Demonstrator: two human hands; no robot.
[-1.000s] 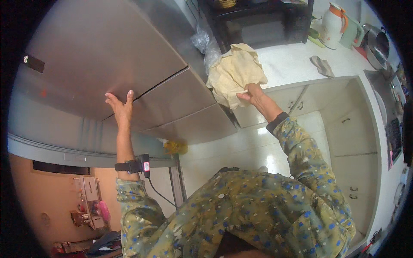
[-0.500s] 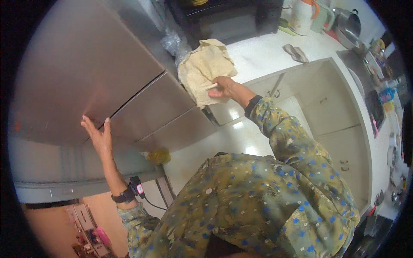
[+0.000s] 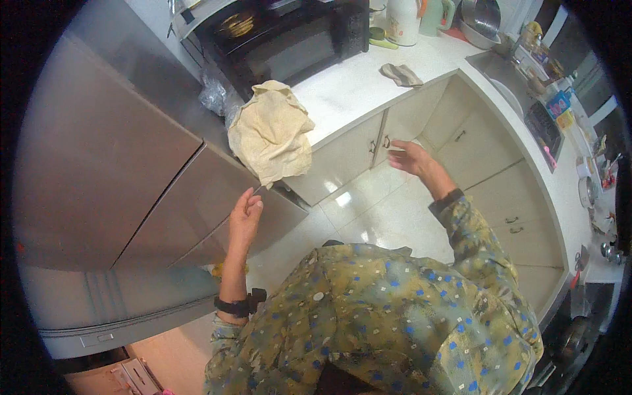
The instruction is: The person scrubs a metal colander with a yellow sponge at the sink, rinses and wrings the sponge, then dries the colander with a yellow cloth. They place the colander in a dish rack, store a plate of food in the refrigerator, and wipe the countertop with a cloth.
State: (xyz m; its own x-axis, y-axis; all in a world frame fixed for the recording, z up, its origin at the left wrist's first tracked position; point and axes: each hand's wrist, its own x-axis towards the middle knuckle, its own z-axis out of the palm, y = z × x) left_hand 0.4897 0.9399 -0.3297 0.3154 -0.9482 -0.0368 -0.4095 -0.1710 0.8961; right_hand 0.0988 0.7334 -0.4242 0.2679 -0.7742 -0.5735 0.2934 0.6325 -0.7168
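A crumpled cream cloth [image 3: 271, 131] lies over the counter's left end, with its lower corner hanging down beside the grey refrigerator [image 3: 191, 197]. Just below that corner is my left hand [image 3: 243, 220], fingers loosely bent and slightly apart, holding nothing that I can see. My right hand [image 3: 415, 160] is off to the right of the cloth, in front of the pale lower cabinets [image 3: 349, 158]. Its fingers are stretched out and it holds nothing.
A black microwave [image 3: 289, 56] stands behind the cloth on the white countertop [image 3: 342, 82]. Farther right are a folded grey rag [image 3: 401, 75], a white jug [image 3: 403, 23], metal bowls [image 3: 479, 29] and a sink [image 3: 490, 69]. Clear plastic [image 3: 212, 93] sits left of the cloth.
My right hand has let go of the cloth and moved right. My left hand has left the refrigerator door's edge and come right, near the cloth. The view has shifted too.
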